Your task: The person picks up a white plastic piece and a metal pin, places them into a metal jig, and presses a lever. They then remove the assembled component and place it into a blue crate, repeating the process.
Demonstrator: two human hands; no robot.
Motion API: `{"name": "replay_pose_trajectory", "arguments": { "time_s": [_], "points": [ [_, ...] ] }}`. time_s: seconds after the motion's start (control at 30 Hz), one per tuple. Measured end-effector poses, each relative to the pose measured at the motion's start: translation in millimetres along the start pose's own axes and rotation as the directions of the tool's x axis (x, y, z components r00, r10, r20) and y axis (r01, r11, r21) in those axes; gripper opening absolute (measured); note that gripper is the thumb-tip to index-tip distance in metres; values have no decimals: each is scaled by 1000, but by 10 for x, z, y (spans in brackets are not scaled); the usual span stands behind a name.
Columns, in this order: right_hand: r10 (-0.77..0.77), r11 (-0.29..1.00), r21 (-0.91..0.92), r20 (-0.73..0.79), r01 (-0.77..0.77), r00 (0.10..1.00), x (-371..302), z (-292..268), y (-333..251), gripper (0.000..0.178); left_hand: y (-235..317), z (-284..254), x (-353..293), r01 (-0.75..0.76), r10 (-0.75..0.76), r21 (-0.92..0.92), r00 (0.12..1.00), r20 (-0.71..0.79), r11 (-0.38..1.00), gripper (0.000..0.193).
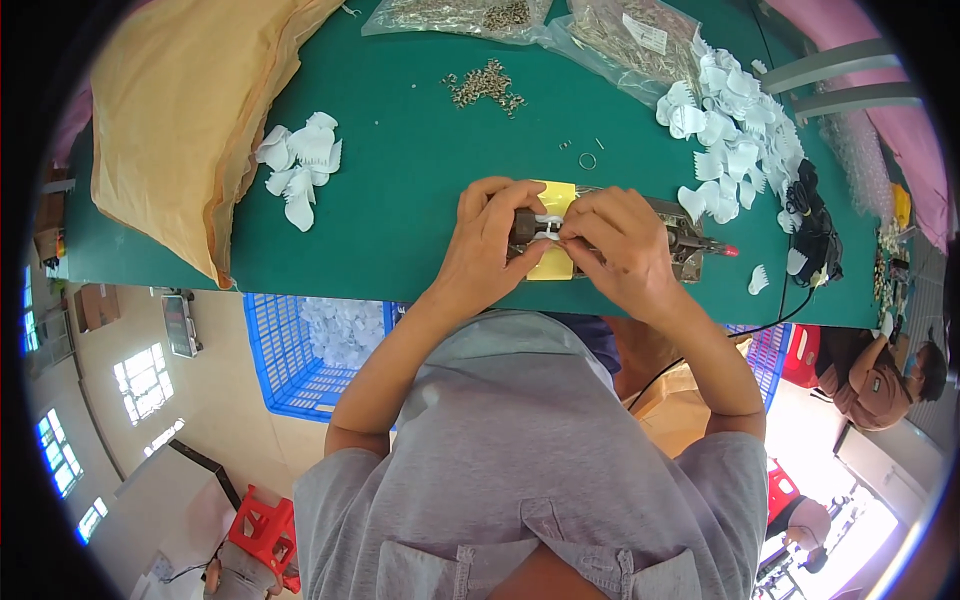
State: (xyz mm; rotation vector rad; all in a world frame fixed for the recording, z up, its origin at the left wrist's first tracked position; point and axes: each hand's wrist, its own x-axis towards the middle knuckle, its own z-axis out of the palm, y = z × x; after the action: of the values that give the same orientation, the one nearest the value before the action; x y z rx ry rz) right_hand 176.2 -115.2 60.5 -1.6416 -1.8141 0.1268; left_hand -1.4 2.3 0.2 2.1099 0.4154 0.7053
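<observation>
Tan paper makes up the big sack along the worktop's left edge, with a small heap of white pieces just beside it. Near the middle of the front edge, the left hand curls part-open around one small white part over a yellow sheet, and the right hand brings its fingertips close together there, though I cannot tell whether either grips it; that part looks unfinished. Toward the back right corner spreads a larger white heap, so plenty seems left, although which heap is finished I cannot tell.
</observation>
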Motion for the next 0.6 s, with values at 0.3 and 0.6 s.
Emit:
{"name": "replay_pose_trajectory", "arguments": {
  "time_s": [0.3, 0.6],
  "points": [
    [48, 999, -20, -52, -49, 997, -3, -9, -20, 15, 5, 37, -21, -7, 7, 0, 999, -46, 1000, 65],
    [374, 926, -8, 151, -377, 915, 543, 25, 861, 12, -33, 41, -30, -10, 7, -81, 999, -40, 997, 63]
  ]
}}
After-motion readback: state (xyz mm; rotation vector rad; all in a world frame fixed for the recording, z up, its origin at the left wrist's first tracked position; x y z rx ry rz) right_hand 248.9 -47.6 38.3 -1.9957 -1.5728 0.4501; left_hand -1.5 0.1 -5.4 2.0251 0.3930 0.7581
